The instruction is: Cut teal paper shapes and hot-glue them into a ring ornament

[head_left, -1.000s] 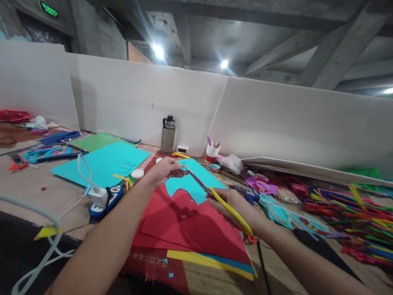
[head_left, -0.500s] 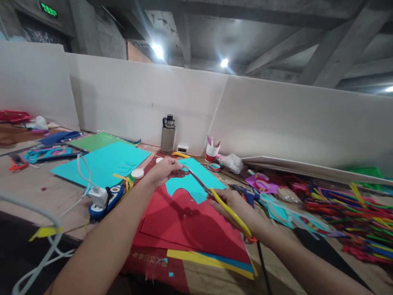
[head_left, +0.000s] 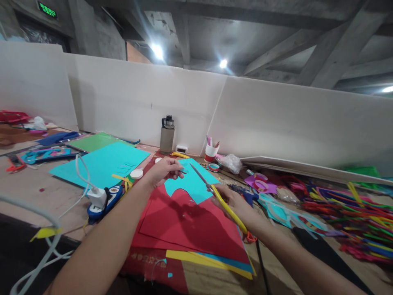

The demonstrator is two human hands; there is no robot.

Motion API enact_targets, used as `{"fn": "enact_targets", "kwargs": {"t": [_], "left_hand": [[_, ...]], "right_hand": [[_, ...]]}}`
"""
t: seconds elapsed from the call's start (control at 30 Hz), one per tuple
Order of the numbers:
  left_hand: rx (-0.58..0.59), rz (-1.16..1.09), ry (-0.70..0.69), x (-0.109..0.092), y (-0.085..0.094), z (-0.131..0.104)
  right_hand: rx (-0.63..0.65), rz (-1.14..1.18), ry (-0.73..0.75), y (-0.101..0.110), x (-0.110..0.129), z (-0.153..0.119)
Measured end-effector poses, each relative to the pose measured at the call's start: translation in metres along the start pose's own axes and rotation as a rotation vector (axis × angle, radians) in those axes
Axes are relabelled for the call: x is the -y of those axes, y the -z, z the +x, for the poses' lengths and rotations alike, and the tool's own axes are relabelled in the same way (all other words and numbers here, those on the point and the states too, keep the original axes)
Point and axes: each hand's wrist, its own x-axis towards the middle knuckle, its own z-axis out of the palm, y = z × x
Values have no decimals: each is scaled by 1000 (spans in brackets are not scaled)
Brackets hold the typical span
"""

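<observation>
The right grip [head_left: 235, 203] holds yellow-handled scissors [head_left: 223, 205]; the left grip [head_left: 166, 171] pinches turquoise paper [head_left: 184, 171].

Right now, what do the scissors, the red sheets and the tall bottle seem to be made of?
Scissors: blades probably metal, with a grey sheen; handle likely plastic, smooth, even yellow. Red sheets: paper or thin card, flat, matte and crisp-edged. Bottle: perhaps translucent plastic, judging by its cloudy grey look, but glass is possible.

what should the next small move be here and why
I'd probably bring the tips of the scissors to the edge of the small turquoise piece: the left hand pinches that piece, and the right hand holds the scissors pointed its way, with the tips appearing just short of it.
</observation>
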Motion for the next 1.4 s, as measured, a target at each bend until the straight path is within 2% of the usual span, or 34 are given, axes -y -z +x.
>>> {"fn": "enact_targets", "kwargs": {"t": [0.13,0.3,0.63,0.9,1.4], "left_hand": [[21,-13,-17,-4,-2,-3],[48,-51,-1,-6,0,-5],[108,-73,4,-6,1,-8],[155,-71,-20,-6,1,-7],[151,-77,-14,-7,-1,-8]], "right_hand": [[61,101,-90,3,8,-3],[141,162,-121,5,18,-9],[246,309,-155,5,17,-14],[272,353,-201,6,18,-13],[278,336,-112,7,11,-9]]}}
